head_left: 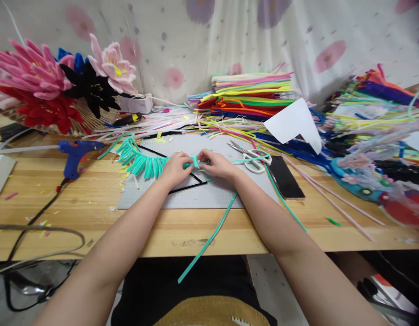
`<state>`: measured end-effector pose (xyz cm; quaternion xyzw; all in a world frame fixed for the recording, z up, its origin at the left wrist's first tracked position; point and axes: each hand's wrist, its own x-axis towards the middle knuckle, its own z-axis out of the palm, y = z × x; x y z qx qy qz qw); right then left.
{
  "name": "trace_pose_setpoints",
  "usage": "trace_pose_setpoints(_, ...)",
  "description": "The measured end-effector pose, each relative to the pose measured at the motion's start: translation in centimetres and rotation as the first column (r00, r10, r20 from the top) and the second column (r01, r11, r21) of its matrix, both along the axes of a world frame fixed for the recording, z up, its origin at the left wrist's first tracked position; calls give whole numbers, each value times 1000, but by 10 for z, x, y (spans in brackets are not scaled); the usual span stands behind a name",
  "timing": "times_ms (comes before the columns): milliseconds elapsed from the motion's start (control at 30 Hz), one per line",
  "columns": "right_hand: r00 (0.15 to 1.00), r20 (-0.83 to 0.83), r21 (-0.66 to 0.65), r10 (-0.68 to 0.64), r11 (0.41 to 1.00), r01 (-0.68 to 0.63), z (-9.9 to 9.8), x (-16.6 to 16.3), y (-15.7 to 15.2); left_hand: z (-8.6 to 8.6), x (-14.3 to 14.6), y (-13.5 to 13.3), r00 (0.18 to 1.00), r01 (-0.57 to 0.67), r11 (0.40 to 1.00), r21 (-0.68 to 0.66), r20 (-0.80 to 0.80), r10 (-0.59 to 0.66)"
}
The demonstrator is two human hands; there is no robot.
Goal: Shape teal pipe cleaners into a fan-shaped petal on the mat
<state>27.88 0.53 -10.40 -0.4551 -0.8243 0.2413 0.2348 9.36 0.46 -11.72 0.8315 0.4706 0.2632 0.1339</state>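
My left hand [178, 169] is closed on the right end of a turquoise pipe cleaner strip [141, 158], whose many bent loops fan out to the left. My right hand [214, 164] pinches the same turquoise strand a little to the right. Between the two hands a short looped part shows at the fingertips. Loose turquoise lengths trail from my right hand, one toward the scissors and another past the table edge. Under the hands lies a grey mat [216, 197] with black pipe cleaners [187, 186] on it. White-handled scissors [253, 160] rest just right of my right hand.
A blue glue gun [75, 156] with its cord lies at the left. Fluffy flowers [90, 90] stand behind it. Bundles of coloured pipe cleaners [250, 95] are piled at the back. A black phone [286, 179] lies at the mat's right edge, near pink stems [331, 199].
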Motion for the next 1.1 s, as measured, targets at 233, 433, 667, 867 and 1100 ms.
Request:
trace_pose_setpoints(233,989,144,34,-34,999,30,9,21,0,3,0,-2,1000,19,1000,1,0,-19)
trace_pose_setpoints(433,994,68,-22,82,996,-81,1,4,4,4,-1,-3,997,58,998,8,-52,-58)
trace_pose_setpoints(667,999,30,-45,18,999,-16,5,9,-1,6,-4,-3,994,103,995,-11,-43,-103)
trace_pose_setpoints(867,996,76,-50,38,998,-34,7,8,-5,5,-2,-3,997,81,997,-13,16,-80)
trace_pose_setpoints(1100,996,87,13,35,999,-36,1,3,-1,5,-2,1,992,98,994,-56,80,-93)
